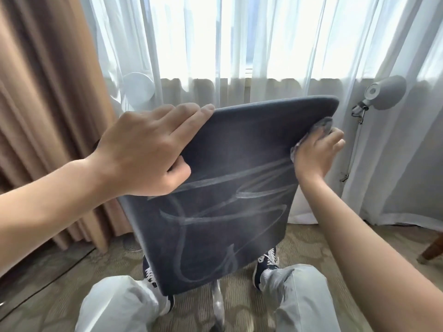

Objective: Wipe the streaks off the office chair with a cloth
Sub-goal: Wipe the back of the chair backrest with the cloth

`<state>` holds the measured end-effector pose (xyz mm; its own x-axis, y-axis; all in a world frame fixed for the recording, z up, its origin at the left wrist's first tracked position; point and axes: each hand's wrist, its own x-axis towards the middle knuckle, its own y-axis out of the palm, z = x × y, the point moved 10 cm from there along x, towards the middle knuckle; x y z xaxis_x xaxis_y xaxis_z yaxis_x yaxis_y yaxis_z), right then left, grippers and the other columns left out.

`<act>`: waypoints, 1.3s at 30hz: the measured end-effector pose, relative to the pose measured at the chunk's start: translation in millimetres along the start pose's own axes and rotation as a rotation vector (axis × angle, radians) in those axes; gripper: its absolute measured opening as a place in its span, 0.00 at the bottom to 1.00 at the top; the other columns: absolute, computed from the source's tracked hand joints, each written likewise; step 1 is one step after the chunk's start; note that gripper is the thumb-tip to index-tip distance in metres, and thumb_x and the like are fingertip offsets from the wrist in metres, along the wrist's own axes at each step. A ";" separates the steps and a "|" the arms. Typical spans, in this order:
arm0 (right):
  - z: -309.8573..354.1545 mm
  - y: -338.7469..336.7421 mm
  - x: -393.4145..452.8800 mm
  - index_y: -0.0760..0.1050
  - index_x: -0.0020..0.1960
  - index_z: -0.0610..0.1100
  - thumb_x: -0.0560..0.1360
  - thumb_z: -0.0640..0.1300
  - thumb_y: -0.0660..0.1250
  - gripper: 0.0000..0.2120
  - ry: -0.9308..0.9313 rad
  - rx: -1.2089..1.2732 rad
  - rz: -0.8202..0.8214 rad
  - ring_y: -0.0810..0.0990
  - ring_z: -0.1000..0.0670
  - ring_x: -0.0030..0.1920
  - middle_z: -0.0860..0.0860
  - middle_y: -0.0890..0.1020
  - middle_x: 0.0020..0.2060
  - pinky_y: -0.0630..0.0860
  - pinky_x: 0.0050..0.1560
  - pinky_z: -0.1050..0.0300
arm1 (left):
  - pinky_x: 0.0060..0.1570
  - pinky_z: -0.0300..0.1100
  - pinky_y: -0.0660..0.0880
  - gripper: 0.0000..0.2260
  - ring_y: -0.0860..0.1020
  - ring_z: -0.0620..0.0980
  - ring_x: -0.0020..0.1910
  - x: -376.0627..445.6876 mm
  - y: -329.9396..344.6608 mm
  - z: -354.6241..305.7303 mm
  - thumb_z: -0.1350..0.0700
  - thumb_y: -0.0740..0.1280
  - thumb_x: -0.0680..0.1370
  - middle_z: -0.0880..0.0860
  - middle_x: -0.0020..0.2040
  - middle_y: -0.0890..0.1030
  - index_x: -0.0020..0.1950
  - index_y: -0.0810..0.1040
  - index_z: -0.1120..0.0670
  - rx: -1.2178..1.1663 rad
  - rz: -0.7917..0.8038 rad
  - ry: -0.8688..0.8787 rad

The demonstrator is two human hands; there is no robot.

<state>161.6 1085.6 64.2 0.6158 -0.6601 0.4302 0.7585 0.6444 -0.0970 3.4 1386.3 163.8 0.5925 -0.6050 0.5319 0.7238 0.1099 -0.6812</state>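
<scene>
Patterned carpet [242, 238] and sheer white curtains [263, 56] frame you; tan drapes [48, 92] hang left, a grey lamp [386, 92] stands right. The dark blue office chair [239, 164] sits between your knees, pale streaks [215, 212] looping across its back. Your left hand [148, 149] grasps its top left edge; your right hand [316, 156] presses a grey cloth [323, 127] against the right edge.

sheer curtain [275, 56] backlit | tan drape [48, 92] | patterned carpet [299, 245]
</scene>
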 end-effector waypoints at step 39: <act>125.0 103.6 -363.0 0.67 0.47 0.49 0.71 0.51 0.70 0.13 -0.285 0.230 0.430 0.74 0.52 0.37 0.53 0.75 0.42 0.71 0.32 0.61 | 0.31 0.39 0.54 0.44 0.76 0.55 0.34 -67.0 -2.9 62.6 0.47 0.77 0.75 0.56 0.56 0.77 0.85 0.56 0.44 0.014 0.004 -0.148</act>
<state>-10.0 1440.2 10.1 0.7532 -0.2098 0.6235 0.3664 0.9209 -0.1328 -16.2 1475.8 161.6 0.6405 -0.4817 0.5981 0.7255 0.1240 -0.6770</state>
